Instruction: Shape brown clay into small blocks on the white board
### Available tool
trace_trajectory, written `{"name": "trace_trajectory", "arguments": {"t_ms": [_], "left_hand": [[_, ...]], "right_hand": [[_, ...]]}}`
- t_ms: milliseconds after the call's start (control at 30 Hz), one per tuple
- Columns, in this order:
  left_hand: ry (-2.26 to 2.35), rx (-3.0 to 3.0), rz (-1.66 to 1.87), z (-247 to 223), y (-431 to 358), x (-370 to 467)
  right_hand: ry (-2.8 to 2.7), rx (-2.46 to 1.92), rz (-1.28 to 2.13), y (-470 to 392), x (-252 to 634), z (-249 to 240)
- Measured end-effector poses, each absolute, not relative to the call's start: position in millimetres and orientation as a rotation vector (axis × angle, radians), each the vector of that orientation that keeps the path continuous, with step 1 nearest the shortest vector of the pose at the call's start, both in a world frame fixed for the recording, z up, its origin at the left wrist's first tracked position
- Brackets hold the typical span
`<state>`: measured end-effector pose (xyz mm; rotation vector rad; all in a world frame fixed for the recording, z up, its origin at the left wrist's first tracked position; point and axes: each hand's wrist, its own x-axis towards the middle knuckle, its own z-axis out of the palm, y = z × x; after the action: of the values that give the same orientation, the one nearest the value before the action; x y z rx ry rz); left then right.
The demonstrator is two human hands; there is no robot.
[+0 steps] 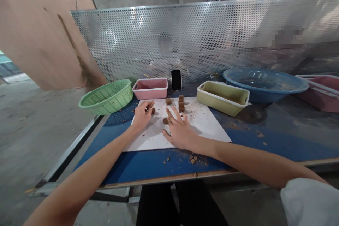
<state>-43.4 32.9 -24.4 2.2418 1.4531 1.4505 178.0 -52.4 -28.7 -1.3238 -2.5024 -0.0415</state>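
Observation:
My left hand (143, 113) is at the left side of a white board (150, 140), its fingers curled into a pinch around a small brown clay-like piece (153, 110), partly hidden by the fingers. Lower and to the right, my right hand (181, 131) is open, palm down with fingers spread. Its fingertips lie beside or on a brown lump (165, 121); contact is hard to make out. Beyond the hands are another brown block (168, 101) and a short row of brown molded pieces (181, 106). Crumbs are scattered to their right.
Behind the board stand a green basket (107, 99), a pink bin (151, 93), a phone (176, 80) and a yellow-green bin (222, 99). Farther right sit a blue basin (265, 86) and another pink bin (323, 95). Crumbs (193, 159) lie near the blue table's front edge. Perforated metal backs the table.

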Motion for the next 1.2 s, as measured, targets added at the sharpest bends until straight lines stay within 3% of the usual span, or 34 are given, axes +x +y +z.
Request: {"name": "trace_trajectory", "arguments": {"t_ms": [200, 567, 867, 1200], "left_hand": [[1.356, 2.329, 1.358, -16.7, 24.6, -41.0], [1.025, 2.603, 0.77, -17.5, 13.2, -22.8], [1.132, 2.548, 0.782, -27.0, 20.2, -21.1], [1.151, 2.521, 0.803, -28.8, 19.9, -19.9]], "right_hand": [[-2.49, -1.314, -0.048, -45.1, 183.4, -30.5], [-2.42, -1.085, 0.069, 8.6, 228.4, -21.0], [-2.394, -1.094, 0.17, 17.6, 225.2, -34.5], [-2.397, -0.932, 0.021, 5.7, 233.9, -22.6]]}}
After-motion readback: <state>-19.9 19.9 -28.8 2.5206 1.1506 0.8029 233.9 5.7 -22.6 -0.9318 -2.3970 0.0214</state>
